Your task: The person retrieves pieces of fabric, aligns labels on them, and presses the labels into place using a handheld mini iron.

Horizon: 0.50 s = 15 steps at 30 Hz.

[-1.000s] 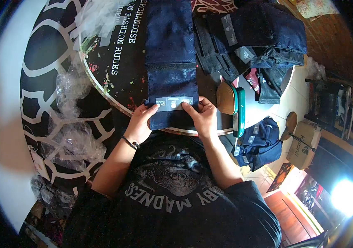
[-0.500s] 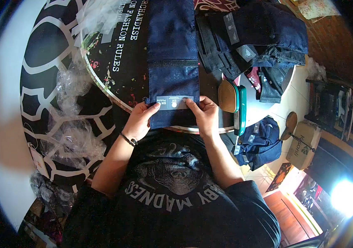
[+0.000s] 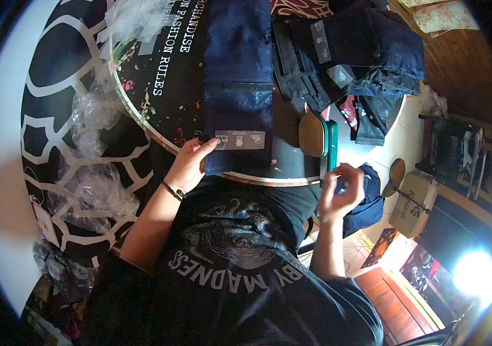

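Observation:
A long folded navy cloth [image 3: 237,106] lies down the table, with a grey printed label strip [image 3: 240,140] near its close end. My left hand [image 3: 191,161] pinches the cloth's left edge, its thumb on top beside the label. Off to the right, my right hand [image 3: 341,193] is away from the cloth, blurred, with thumb and fingers bent and a gap between them. It is nearest the lower end of a green long-shaped object [image 3: 332,147], which stands against a tan oval piece [image 3: 313,134]. Whether the hand touches the green object cannot be made out.
Folded dark trousers [image 3: 373,52] with label strips are piled on the table's right side. More navy clothing [image 3: 367,202] sits lower, beyond the table edge. Clear plastic wrapping [image 3: 104,196] lies on the left over a black-and-white patterned surface. A cardboard box [image 3: 413,205] stands at right.
My right hand has let go of the cloth's right side and moved right, towards the green object. My left hand keeps its hold on the left edge.

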Each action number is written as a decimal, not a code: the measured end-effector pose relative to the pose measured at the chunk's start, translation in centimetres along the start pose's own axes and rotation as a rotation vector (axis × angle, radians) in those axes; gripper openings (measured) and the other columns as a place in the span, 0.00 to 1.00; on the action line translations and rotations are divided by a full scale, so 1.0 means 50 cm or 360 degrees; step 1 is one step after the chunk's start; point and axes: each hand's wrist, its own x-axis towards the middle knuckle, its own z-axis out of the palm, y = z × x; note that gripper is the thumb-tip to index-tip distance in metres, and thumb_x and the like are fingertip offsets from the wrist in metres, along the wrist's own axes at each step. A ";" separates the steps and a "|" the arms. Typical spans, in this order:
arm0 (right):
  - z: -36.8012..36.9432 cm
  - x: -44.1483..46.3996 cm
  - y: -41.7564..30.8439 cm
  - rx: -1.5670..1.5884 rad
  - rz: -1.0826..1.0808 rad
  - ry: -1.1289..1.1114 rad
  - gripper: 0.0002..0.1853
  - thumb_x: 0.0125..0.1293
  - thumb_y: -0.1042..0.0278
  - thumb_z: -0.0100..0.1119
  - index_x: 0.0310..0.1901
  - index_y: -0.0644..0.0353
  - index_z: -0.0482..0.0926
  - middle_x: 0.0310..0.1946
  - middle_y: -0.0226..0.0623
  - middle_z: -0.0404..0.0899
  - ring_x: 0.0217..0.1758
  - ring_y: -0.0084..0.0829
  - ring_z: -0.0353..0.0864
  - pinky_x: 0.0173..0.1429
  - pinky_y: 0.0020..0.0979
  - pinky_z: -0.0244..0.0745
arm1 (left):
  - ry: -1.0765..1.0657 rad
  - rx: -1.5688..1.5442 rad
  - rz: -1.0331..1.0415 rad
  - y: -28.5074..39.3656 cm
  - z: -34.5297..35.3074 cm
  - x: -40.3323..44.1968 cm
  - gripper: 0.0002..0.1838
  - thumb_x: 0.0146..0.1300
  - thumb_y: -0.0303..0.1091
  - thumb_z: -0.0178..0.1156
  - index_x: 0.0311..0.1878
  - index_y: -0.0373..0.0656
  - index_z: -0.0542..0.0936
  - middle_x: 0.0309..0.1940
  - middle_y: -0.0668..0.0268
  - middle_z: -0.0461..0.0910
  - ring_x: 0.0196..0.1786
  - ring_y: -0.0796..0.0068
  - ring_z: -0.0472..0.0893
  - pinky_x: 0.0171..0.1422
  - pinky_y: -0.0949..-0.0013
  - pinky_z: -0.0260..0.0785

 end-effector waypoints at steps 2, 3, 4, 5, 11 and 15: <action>-0.021 0.044 0.037 -0.0227 0.0003 0.0038 0.35 0.51 0.53 0.78 0.55 0.66 0.75 0.38 0.42 0.81 0.36 0.34 0.80 0.45 0.37 0.78 | 0.0101 -0.0081 -0.0079 0.012 0.017 -0.002 0.11 0.75 0.36 0.58 0.50 0.40 0.82 0.46 0.65 0.86 0.47 0.77 0.85 0.53 0.69 0.78; -0.023 0.052 0.051 -0.0314 0.0124 -0.0116 0.38 0.49 0.52 0.80 0.56 0.65 0.74 0.41 0.43 0.81 0.39 0.36 0.81 0.48 0.38 0.78 | 0.0076 -0.0074 -0.0066 0.005 0.007 0.003 0.12 0.75 0.38 0.58 0.50 0.39 0.82 0.46 0.64 0.86 0.48 0.76 0.85 0.54 0.69 0.78; -0.021 0.054 0.061 -0.0400 0.0250 -0.0272 0.41 0.46 0.51 0.82 0.57 0.65 0.73 0.44 0.45 0.80 0.41 0.39 0.81 0.50 0.40 0.78 | 0.0076 -0.0077 -0.0063 0.002 -0.002 0.005 0.12 0.75 0.38 0.58 0.50 0.39 0.82 0.46 0.64 0.86 0.48 0.76 0.85 0.54 0.69 0.78; -0.016 0.057 0.064 -0.0330 0.0462 -0.0445 0.43 0.42 0.50 0.84 0.57 0.63 0.73 0.42 0.44 0.82 0.41 0.41 0.82 0.52 0.41 0.78 | 0.0064 -0.0099 -0.0086 0.000 -0.010 0.007 0.14 0.76 0.38 0.56 0.52 0.37 0.82 0.48 0.62 0.86 0.50 0.72 0.85 0.58 0.65 0.77; 0.025 0.066 0.104 -0.0560 0.0370 -0.0544 0.24 0.52 0.63 0.76 0.43 0.66 0.73 0.31 0.43 0.82 0.30 0.32 0.79 0.41 0.34 0.76 | 0.0049 -0.0225 -0.0109 0.005 0.001 0.006 0.20 0.78 0.42 0.51 0.57 0.33 0.79 0.54 0.56 0.84 0.57 0.66 0.84 0.65 0.59 0.74; 0.023 0.062 0.037 -0.0427 0.0220 -0.0277 0.19 0.56 0.69 0.71 0.43 0.65 0.71 0.29 0.41 0.80 0.30 0.29 0.78 0.38 0.33 0.72 | 0.0041 -0.0239 -0.0108 0.003 0.001 0.006 0.22 0.78 0.45 0.51 0.60 0.34 0.78 0.55 0.55 0.84 0.58 0.64 0.83 0.67 0.58 0.73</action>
